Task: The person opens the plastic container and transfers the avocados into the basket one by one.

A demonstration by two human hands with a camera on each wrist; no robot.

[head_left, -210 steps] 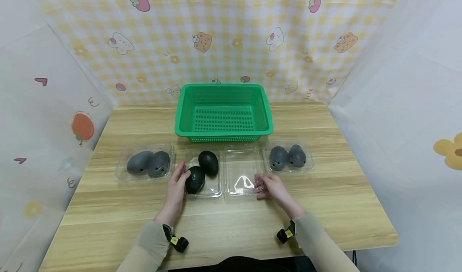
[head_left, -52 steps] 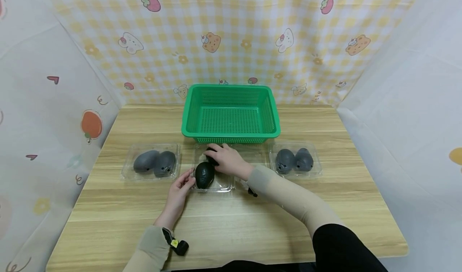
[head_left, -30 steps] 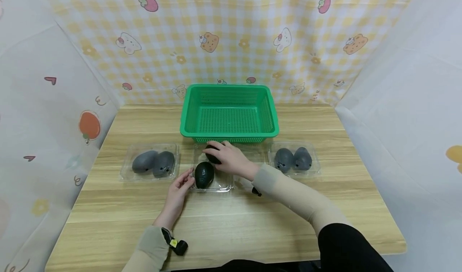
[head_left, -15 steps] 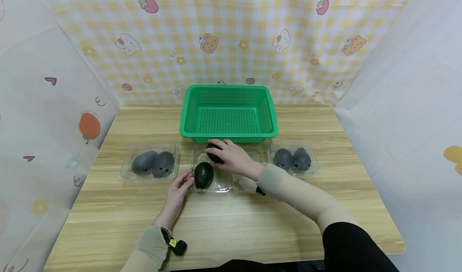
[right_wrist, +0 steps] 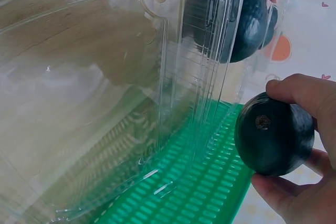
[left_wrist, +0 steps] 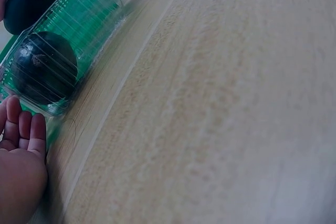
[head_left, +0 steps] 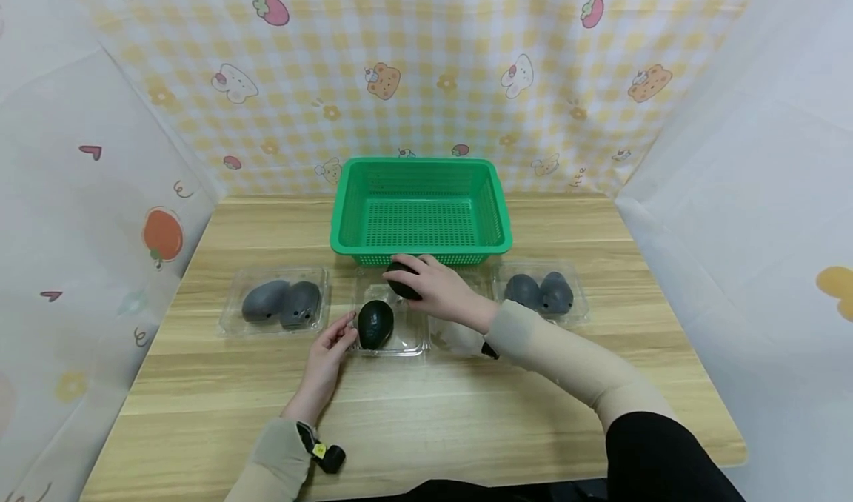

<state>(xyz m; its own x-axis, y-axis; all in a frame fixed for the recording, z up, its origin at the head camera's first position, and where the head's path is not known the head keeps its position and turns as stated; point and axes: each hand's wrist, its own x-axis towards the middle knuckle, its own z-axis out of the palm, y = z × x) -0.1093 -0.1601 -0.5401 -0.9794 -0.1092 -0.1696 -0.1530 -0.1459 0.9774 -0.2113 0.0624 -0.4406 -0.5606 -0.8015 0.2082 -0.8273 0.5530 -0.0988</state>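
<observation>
Avocado (right_wrist: 274, 140) gripped in my right hand (head_left: 445, 292), thumb and fingers round it, at one o'clock from second avocado (head_left: 375, 326), which lies in clear container (head_left: 408, 339). My left hand (head_left: 328, 345) at container's eight o'clock, fingertips by edge; can't tell whether pinching it. Green basket (head_left: 421, 249) beyond, toward twelve.

Before the basket (head_left: 421, 219) on the counter (head_left: 480, 406) lay an open container (head_left: 408, 333), the nearer avocado (head_left: 376, 324) in its left front, the farther avocado (head_left: 403, 280) behind in the right grip (head_left: 441, 289). A left box (head_left: 230, 318) and a right box (head_left: 576, 311) flanked them, two fruits (head_left: 265, 300) in each.
</observation>
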